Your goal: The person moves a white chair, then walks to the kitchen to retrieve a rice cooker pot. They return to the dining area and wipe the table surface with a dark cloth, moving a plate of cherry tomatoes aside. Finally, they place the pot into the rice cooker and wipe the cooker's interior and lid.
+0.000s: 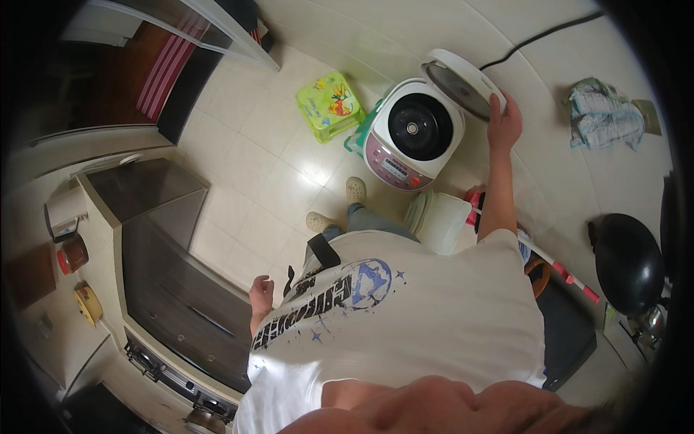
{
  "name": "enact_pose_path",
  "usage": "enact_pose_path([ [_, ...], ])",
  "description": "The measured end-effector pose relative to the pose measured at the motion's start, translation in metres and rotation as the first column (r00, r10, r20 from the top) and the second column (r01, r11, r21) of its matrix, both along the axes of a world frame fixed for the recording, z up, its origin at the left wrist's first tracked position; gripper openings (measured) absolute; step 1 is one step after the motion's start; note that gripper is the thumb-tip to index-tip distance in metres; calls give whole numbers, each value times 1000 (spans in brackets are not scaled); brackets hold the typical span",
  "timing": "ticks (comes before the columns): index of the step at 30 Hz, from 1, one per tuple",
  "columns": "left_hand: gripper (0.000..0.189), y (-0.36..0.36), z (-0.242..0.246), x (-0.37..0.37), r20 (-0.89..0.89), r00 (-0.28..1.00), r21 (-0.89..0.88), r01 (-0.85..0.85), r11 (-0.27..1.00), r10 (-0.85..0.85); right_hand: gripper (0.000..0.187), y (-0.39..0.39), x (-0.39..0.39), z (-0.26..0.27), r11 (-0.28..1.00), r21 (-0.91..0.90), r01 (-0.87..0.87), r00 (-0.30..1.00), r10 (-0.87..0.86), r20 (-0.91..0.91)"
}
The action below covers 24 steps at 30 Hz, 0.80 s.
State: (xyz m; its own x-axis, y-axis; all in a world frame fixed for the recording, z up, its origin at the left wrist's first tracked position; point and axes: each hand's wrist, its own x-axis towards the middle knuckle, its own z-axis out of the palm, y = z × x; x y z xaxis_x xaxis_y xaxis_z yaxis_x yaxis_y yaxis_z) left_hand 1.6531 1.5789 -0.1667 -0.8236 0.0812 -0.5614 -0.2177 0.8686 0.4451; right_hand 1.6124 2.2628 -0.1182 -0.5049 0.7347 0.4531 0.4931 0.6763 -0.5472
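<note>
A white rice cooker (374, 127) with a pink control panel (393, 167) stands before me, its lid raised on the hinge. My right hand (504, 120) holds the outer edge of the cooker's lid (461, 89), thumb on the near side. Inside the cooker is a dark round cavity (417, 144) with a small metal disc at its centre; no food shows in it. Down at my left side hangs my left hand (261, 293), fingers loosely bent and nothing in them. The nearest thing to it is the dark cabinet front (179, 282).
A green plastic stool (325, 103) with a cartoon print stands left of the cooker. Near my right leg is a whitish plastic bin (447, 222). A pink-and-white pole (564, 271) leans by the wall, below a hanging cloth (604, 114) and a black wok (629, 266). A gas stove (168, 374) lies left.
</note>
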Motion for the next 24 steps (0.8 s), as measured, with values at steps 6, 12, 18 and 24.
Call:
enact_pose_path([
  [6, 22, 4, -6, -39, -95, 995, 45, -33, 998, 37, 38, 3, -2, -3, 998, 58, 7, 1000, -8, 17],
  [12, 23, 10, 1, -41, -84, 996, -2, -43, 999, 42, 40, 11, 2, -6, 988, -154, -12, 1000, 11, -10],
  [18, 25, -5, -1, -15, 1, 989, -71, -151, 986, 151, 35, 5, -3, 17, 995, 22, -102, 994, 103, -45],
  [24, 29, -25, -6, 19, 72, 942, -113, -319, 941, 328, 26, -28, -50, 48, 970, -32, -242, 928, 222, -299],
])
